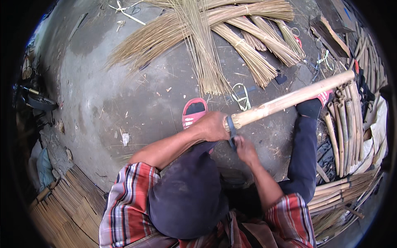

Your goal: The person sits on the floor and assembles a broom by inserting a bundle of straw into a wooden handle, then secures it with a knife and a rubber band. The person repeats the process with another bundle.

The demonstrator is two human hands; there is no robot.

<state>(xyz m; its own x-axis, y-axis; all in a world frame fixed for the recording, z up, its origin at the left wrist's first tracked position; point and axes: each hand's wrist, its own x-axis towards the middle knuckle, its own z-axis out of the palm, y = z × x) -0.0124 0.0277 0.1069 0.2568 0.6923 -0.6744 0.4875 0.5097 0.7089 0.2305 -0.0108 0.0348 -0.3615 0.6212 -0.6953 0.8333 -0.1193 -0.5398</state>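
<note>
A thick pale wooden pole (289, 98) slants from the middle up to the right, its far end near my right foot. Short stick ends (236, 120) ring its near end. My left hand (211, 126) is closed round that near end, though what lies inside the fist is hidden. A dark strip (230, 127), like rubber, wraps across the stick ends beside my left fingers. Just below, my right hand (247, 149) grips the strip's lower end, slightly blurred.
Bundles of thin sticks (256, 53) lie crossed on the concrete floor (95, 82) ahead. Several bare poles (343, 124) lean together at the right, near a wood block (331, 35). A stack of sticks (70, 206) is at lower left. A pink slipper (194, 108) is on my left foot.
</note>
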